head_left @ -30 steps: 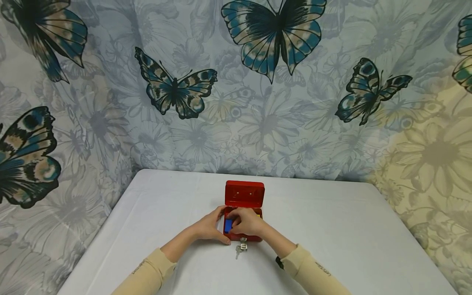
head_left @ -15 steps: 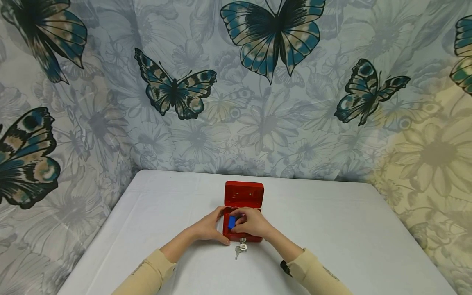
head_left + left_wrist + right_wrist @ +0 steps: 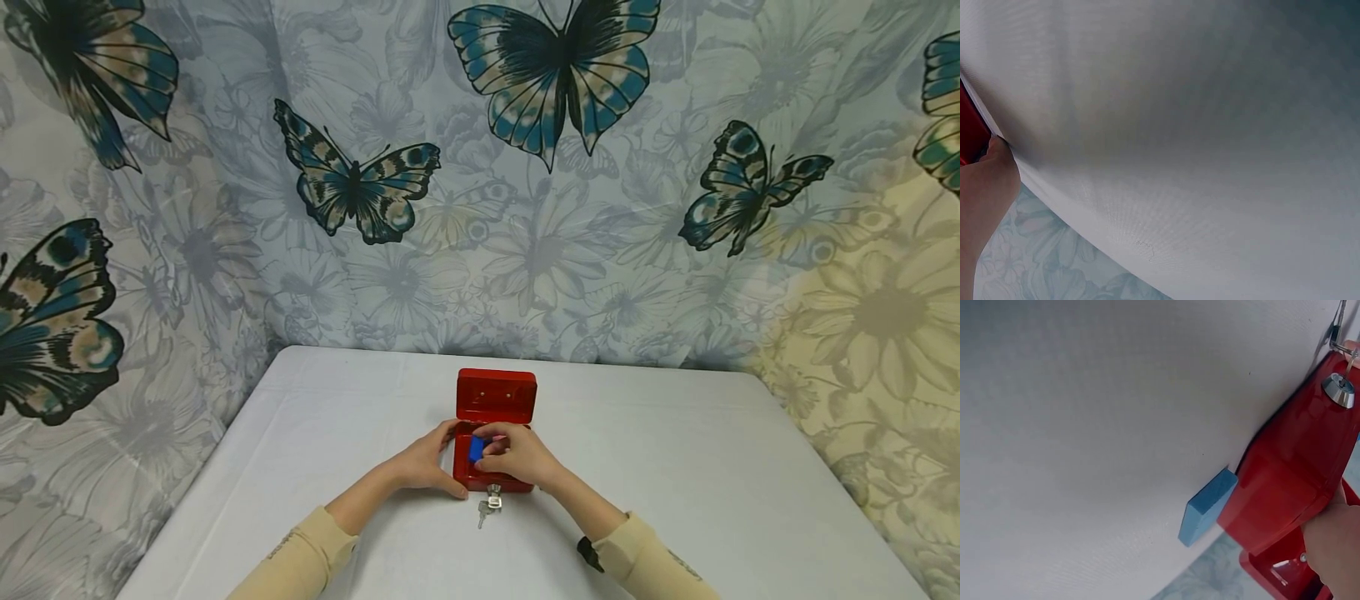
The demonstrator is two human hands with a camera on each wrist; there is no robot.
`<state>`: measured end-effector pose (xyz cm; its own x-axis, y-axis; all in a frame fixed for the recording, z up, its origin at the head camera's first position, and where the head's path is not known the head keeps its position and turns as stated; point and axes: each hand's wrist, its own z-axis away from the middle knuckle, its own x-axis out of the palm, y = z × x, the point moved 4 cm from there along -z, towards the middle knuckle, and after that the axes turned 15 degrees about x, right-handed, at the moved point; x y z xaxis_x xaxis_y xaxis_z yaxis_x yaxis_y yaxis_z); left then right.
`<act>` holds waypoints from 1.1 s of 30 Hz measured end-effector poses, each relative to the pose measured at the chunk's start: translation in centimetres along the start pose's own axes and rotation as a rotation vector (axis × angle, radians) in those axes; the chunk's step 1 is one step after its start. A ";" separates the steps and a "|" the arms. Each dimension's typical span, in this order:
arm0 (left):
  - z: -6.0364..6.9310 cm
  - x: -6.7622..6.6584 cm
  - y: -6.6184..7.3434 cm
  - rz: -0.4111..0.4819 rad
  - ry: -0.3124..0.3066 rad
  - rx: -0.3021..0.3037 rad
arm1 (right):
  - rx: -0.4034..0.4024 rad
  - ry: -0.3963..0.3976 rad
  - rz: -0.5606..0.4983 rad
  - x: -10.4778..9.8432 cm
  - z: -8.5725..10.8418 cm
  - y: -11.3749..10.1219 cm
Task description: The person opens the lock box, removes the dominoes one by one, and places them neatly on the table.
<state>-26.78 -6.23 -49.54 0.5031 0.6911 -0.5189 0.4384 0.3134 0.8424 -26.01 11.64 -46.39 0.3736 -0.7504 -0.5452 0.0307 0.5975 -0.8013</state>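
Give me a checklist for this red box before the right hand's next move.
1. Lid up: ok, raised.
2. Red box steadied: ok, left hand holds its left side.
3. Grip on blue block: ok, right hand pinches it.
4. Space by the right wall free: not ok, another block sits there.
5. Contents under the right hand: cannot tell, hidden.

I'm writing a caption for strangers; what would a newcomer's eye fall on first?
Probably the open red box, vivid on the white table, low in the head view's middle. The left hand holds its left side, while the right hand pinches a blue block in or above it. Behind, large blue-and-black butterflies spread across the patterned wall.
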 end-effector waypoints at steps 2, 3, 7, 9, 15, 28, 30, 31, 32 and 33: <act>0.0 0.0 0.0 -0.005 -0.001 -0.003 | 0.005 -0.001 -0.028 0.0 0.1 0.0; 0.0 0.0 -0.1 -0.008 -0.001 -0.003 | 0.010 0.000 -0.046 -0.1 0.2 0.1; 0.0 0.1 -0.1 -0.002 0.002 -0.007 | 0.031 0.010 -0.100 -0.1 0.5 0.3; 0.0 0.1 -0.2 0.002 0.005 -0.005 | 0.042 0.011 -0.127 -0.2 0.6 0.5; 0.1 0.0 -0.3 0.002 0.008 -0.007 | 0.057 0.002 -0.179 -0.8 2.1 -0.9; 0.1 0.0 -0.1 -0.001 0.015 -0.016 | 0.078 0.028 -0.267 -1.0 1.3 1.8; 0.0 0.0 -0.1 -0.001 0.016 -0.013 | 0.083 0.027 -0.280 -1.1 1.5 2.0; 0.0 0.0 -0.1 -0.002 0.017 -0.012 | 0.085 0.027 -0.288 -1.2 1.5 2.0; 0.0 0.0 -0.1 -0.002 0.017 -0.011 | 0.086 0.030 -0.290 -1.2 1.6 2.1; 0.0 0.1 -0.1 -0.002 0.017 -0.011 | 0.093 0.032 -0.295 -1.3 1.7 2.2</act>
<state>-26.82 -6.24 -49.69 0.4898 0.7012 -0.5181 0.4313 0.3215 0.8430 -24.88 14.39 -47.00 0.3064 -0.9029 -0.3016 0.2187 0.3751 -0.9008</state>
